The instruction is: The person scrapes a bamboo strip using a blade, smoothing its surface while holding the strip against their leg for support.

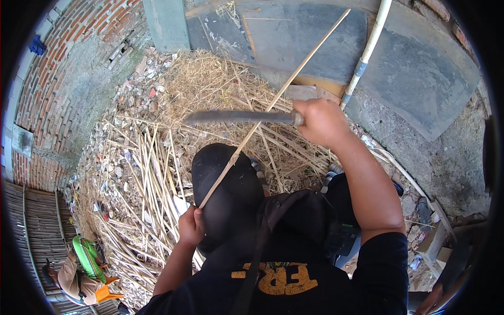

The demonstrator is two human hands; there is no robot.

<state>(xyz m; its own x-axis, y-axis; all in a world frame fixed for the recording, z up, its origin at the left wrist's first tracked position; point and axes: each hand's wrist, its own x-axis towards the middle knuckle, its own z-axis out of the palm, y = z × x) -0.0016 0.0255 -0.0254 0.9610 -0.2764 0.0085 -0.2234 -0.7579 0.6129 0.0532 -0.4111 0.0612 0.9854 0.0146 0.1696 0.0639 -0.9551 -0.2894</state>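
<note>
The left hand [190,227] is closed around the near end of a long thin bamboo strip [273,105], which goes up from this hand diagonally to the far right, over the black-clothed knee [226,189] of the person, and ends in front of the grey slabs [325,47] at the far side. The right hand [320,122] is raised at the right of the middle and is closed tightly around the handle of a long blade [236,117]; the blade points to the left, is a little blurred, and crosses the strip about at its middle, but I cannot tell if it touches the strip. Under the blade and to the left lies a big heap of split bamboo pieces and dry straw [157,157] on stony ground. A white pipe with a grey joint [365,58] leans at the far right, just beside the right hand. At the left there is a curved brick wall [47,94] with a small blue object [38,46] on it. At the near left another person [73,278] sits low, with a green and an orange thing beside. At the near right stands a small open brown box [433,244] of carton, square in shape; a label on it is not visible. The person wears a black shirt with yellow print [283,278] on the chest
</note>
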